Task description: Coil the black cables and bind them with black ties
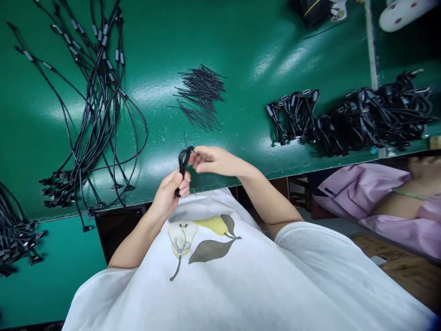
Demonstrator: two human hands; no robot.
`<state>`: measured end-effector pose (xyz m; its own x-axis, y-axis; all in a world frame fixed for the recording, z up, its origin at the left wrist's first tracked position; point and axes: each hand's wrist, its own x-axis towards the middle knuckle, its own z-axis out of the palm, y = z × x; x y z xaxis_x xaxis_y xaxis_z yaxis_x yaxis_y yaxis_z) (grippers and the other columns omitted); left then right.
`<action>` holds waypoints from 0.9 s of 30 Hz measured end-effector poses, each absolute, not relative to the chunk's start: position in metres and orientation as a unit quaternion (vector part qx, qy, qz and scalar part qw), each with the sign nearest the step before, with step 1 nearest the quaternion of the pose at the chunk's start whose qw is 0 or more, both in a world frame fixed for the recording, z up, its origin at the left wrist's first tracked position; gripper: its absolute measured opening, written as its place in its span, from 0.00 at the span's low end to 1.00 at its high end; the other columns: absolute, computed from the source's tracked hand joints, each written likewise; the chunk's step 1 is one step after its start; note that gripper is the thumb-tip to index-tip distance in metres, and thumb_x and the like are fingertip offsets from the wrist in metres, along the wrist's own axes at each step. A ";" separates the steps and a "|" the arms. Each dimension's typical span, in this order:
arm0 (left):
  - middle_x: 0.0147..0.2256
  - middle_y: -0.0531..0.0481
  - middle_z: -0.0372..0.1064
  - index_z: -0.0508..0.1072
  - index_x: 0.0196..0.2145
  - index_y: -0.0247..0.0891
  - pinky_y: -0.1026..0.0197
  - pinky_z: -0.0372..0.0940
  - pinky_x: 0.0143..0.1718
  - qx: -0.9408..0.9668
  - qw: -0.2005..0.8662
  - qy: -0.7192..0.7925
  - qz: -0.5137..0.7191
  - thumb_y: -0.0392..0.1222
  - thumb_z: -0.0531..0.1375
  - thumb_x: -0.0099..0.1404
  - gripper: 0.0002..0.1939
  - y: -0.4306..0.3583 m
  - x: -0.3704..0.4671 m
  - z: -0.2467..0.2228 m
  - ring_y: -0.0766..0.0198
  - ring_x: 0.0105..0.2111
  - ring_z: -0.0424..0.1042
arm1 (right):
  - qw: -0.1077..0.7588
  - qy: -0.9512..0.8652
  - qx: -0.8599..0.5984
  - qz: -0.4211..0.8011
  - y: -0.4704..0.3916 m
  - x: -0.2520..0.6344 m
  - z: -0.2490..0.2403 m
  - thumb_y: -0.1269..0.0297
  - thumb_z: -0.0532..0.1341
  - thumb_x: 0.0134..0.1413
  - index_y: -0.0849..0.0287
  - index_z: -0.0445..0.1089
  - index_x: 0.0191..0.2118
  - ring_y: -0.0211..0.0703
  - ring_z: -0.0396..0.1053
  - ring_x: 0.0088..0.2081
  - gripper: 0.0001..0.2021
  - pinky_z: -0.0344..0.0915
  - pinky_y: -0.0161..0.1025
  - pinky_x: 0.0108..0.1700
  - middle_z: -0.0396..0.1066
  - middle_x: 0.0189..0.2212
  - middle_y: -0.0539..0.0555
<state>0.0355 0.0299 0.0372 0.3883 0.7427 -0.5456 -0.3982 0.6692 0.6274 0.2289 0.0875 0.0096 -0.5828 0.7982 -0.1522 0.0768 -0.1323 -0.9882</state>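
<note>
Just over the table's front edge, my left hand is closed round a black cable folded into a short bundle, its loop pointing up. A thin black tie sticks up from the bundle's top. My right hand is at the upper right of the bundle, fingers curled in beside a cable end; what they pinch, if anything, is hidden. Beyond both hands lies a loose pile of thin black ties on the green table.
Many unbundled black cables lie at the left, with more cables on a lower green surface. Folded cable bundles are heaped along the right. A person's pink-clad arm is close at the right. A dark bag lies at the back.
</note>
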 end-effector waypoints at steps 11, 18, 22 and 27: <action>0.21 0.60 0.54 0.71 0.39 0.35 0.72 0.49 0.17 0.179 0.735 0.475 0.449 0.48 0.69 0.57 0.18 0.038 0.015 0.032 0.75 0.17 0.52 | -0.012 -0.738 -0.622 0.260 0.090 0.172 -0.012 0.70 0.50 0.63 0.66 0.68 0.45 0.46 0.70 0.40 0.11 0.58 0.39 0.39 0.71 0.44 0.64; 0.20 0.63 0.53 0.65 0.46 0.40 0.71 0.43 0.17 0.177 0.762 0.453 0.427 0.55 0.69 0.52 0.29 0.042 0.019 0.020 0.75 0.15 0.48 | 0.115 -0.803 -0.469 0.350 0.088 0.183 -0.001 0.65 0.54 0.59 0.59 0.66 0.36 0.40 0.70 0.32 0.05 0.60 0.34 0.35 0.72 0.31 0.52; 0.21 0.59 0.56 0.70 0.49 0.30 0.68 0.49 0.19 0.270 0.711 0.499 0.416 0.56 0.60 0.62 0.27 0.042 0.021 0.011 0.73 0.18 0.51 | 0.244 -0.835 -0.377 0.318 0.080 0.181 -0.005 0.61 0.50 0.63 0.58 0.68 0.39 0.41 0.73 0.33 0.11 0.64 0.36 0.35 0.75 0.33 0.54; 0.28 0.55 0.65 0.69 0.58 0.42 0.64 0.61 0.35 0.480 0.538 0.622 0.306 0.40 0.52 0.69 0.20 0.046 0.012 0.002 0.69 0.26 0.60 | 0.268 -0.932 -0.245 0.018 0.090 0.181 -0.004 0.66 0.49 0.64 0.59 0.69 0.36 0.44 0.67 0.25 0.12 0.59 0.41 0.30 0.71 0.25 0.54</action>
